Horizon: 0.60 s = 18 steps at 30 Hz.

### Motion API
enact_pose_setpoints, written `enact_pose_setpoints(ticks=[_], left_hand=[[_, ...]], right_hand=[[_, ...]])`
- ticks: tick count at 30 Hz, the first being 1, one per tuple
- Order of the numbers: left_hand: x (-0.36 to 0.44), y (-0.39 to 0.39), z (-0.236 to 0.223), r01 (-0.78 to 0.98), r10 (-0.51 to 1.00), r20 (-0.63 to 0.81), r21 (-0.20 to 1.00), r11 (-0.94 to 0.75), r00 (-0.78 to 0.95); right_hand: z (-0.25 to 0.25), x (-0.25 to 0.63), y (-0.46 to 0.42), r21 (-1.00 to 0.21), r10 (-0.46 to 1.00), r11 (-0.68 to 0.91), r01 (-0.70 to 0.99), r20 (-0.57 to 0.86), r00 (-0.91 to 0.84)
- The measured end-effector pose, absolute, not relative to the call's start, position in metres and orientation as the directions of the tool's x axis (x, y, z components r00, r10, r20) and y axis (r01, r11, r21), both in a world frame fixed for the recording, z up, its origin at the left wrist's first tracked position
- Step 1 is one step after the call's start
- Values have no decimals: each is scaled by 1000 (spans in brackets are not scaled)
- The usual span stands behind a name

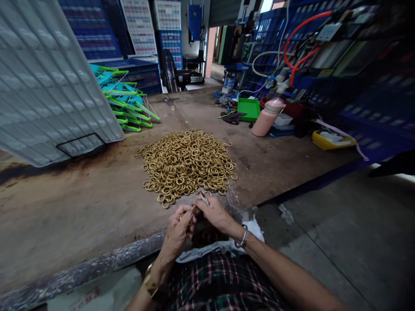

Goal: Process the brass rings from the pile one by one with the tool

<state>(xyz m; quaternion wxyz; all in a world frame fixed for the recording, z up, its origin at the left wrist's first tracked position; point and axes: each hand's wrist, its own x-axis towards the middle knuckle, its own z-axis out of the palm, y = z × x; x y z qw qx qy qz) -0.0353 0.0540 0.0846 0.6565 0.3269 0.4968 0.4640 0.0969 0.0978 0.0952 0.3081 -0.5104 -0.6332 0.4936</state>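
A heap of brass-coloured rings (pixel 188 160) lies on the table in front of me. My left hand (pixel 178 226), with a gold watch on its wrist, is closed on a ring (pixel 193 207) just short of the heap's near edge. Close beside it, my right hand (pixel 215 212) grips a small grey-handled tool (pixel 205 199) with a dark tip; its exact kind is unclear. The fingers of both hands nearly meet at the ring. Below them, an open bag (pixel 210 247) at my lap has dark contents, apparently more rings.
A white plastic crate (pixel 55 86) stands tilted at the left, with green and blue hangers (pixel 129 103) behind it. At the right are a pink bottle (pixel 266 117), a green tray (pixel 248 109) and a yellow tray (pixel 332 140). The table's front edge (pixel 129 252) is wrapped in plastic.
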Motion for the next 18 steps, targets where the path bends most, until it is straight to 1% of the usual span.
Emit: enact_pose_setpoints(ticks=[2, 5, 7, 9, 16, 18], left_hand=[[-35, 54, 84, -298, 935, -349, 888, 350, 57], [-35, 54, 83, -295, 936, -351, 891, 345, 36], [-35, 54, 83, -285, 938, -345, 897, 338, 26], [-35, 53, 84, -261, 942, -335, 909, 326, 10], [-33, 53, 90, -142, 941, -332, 937, 320, -67], [-33, 53, 91, -129, 945, -318, 943, 307, -76]], right_hand=[[94, 99, 97, -893, 960, 67, 445, -64, -274], [93, 101, 93, -755, 929, 245, 609, 1, -371], [92, 101, 89, -661, 892, 343, 667, 6, -453], [91, 101, 87, -593, 868, 406, 695, 11, -497], [83, 101, 84, -472, 851, 473, 744, 27, -524], [83, 101, 82, -442, 855, 466, 766, 1, -519]])
